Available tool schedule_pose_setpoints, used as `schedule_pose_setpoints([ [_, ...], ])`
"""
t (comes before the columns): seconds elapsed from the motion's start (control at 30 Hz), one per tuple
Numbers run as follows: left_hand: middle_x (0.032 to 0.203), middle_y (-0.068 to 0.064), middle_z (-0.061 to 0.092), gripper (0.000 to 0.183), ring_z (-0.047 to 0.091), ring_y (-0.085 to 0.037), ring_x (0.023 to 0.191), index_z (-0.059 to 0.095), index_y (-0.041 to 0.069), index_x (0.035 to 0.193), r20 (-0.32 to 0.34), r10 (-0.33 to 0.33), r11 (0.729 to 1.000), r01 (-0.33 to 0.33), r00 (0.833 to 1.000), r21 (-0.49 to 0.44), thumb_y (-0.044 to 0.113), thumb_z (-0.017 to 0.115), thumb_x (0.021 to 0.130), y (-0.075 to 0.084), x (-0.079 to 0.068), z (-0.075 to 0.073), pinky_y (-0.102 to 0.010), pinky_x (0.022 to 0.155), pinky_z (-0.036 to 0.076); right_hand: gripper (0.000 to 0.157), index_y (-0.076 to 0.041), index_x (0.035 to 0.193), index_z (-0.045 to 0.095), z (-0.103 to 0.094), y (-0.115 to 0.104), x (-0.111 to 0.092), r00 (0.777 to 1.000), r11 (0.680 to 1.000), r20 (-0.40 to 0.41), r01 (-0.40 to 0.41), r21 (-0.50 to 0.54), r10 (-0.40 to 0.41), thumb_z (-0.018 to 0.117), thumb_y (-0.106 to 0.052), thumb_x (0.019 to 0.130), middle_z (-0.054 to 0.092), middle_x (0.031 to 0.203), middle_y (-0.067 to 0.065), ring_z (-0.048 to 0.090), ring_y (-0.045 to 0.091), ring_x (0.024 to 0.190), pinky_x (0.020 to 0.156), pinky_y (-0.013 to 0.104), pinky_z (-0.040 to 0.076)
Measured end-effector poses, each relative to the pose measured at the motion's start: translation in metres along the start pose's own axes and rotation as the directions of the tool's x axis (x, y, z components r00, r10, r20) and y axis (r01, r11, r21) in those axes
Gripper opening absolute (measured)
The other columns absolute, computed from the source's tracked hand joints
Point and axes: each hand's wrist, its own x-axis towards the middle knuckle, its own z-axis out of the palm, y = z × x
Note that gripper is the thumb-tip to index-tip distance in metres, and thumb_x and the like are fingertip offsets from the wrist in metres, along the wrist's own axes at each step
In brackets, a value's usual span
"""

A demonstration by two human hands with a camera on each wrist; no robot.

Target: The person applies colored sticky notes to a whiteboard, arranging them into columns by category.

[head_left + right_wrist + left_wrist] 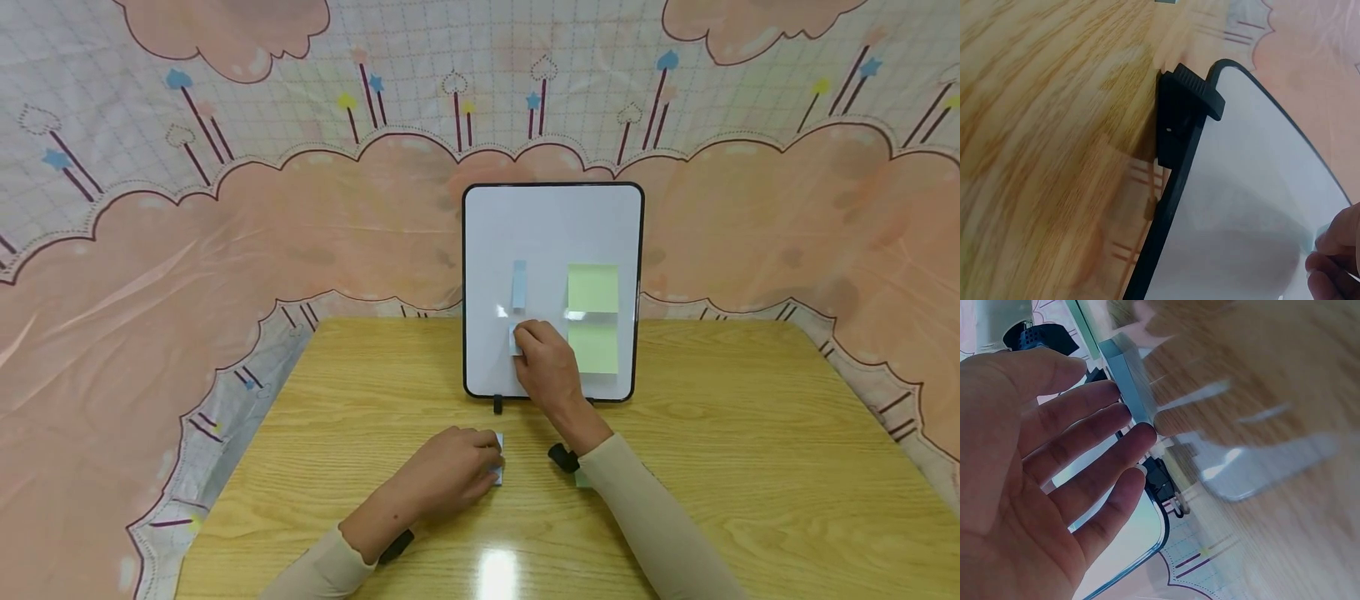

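My right hand is at the lower middle of an upright whiteboard, pinching a small light-blue sticky note against its surface. In the right wrist view only the fingertips show at the edge, touching the board. Above them a narrow blue sticky note is stuck to the board. My left hand rests on the table by a pad of blue sticky notes. Its fingers reach out loosely in the left wrist view, their tips against the side of the pad.
Two green sticky notes are on the board's right half, one above the other. Black clip feet hold the board up on the wooden table. A green pad lies partly under my right forearm. Patterned cloth hangs behind.
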Motion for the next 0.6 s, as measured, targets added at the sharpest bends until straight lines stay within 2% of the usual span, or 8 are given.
schedule_pose_setpoints([
  [0.6, 0.115, 0.007, 0.07, 0.013, 0.068, -0.008, 0.101, 0.079, 0.021, 0.108, 0.002, -0.003, 1.0, 0.003, 1.0, 0.001, 0.028, 0.069, 0.105, 0.0003, 0.0, 0.0014, -0.036, 0.088, 0.058, 0.023, -0.002, 0.092, 0.071, 0.0033, 0.0041, -0.0018, 1.0, 1.0, 0.006, 0.007, -0.001, -0.007, 0.075, 0.018, 0.081, 0.07, 0.103, 0.01, 0.068, 0.028, 0.096, 0.078, 0.035, 0.06],
])
